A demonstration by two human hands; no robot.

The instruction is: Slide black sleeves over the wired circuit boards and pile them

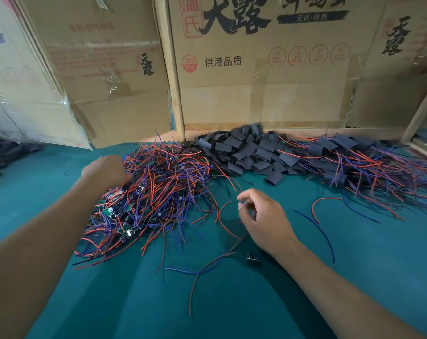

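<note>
Flattened cardboard boxes (264,69) printed with Chinese characters stand as a wall behind a teal worktop (354,253). On the worktop, a large tangle of unsleeved circuit boards (156,192) with red and blue wires lies left of centre; a heap of black sleeves (244,152) sits behind it at the middle, and a pile of sleeved boards (369,165) spreads to the right. The left hand (104,171) reaches into the tangle's left edge, fingers hidden among wires, so its grasp cannot be told. The right hand (261,216) hovers over the worktop, fingers loosely curled, holding nothing. One loose board (253,259) lies just beside the right wrist.
</note>
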